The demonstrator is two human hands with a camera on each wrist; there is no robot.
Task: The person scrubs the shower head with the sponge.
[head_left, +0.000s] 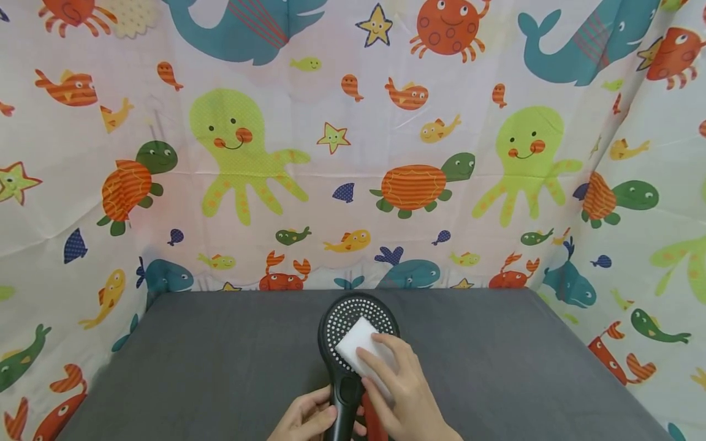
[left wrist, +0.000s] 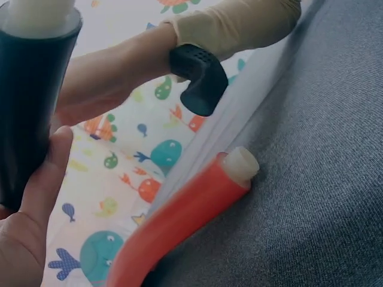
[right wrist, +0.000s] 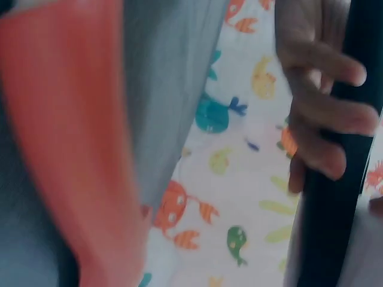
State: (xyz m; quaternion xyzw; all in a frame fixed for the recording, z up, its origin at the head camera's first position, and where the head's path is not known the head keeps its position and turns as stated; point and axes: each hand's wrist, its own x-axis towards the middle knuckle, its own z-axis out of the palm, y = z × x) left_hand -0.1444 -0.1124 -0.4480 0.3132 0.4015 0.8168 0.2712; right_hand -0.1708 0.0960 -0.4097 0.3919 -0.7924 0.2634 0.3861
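Note:
A black shower head (head_left: 345, 392) with a round face of pale nozzles stands tilted up at the front middle. My left hand (head_left: 309, 415) grips its handle, and in the right wrist view its fingers (right wrist: 335, 116) wrap round the handle (right wrist: 329, 221). My right hand (head_left: 405, 389) holds a white sponge block (head_left: 361, 343) against the lower right of the nozzle face, fingertips bent over it. The left wrist view shows the pale, hollow-looking end (left wrist: 39, 18) of the handle. The sponge's underside is hidden.
A curved red tube-like thing (left wrist: 185, 212) with a whitish end is near the grey cloth surface (head_left: 231, 361), partly behind the right hand in the head view. A curtain (head_left: 309, 202) printed with sea animals hangs at the back and sides. A black curved piece (left wrist: 200, 78) is at the right wrist.

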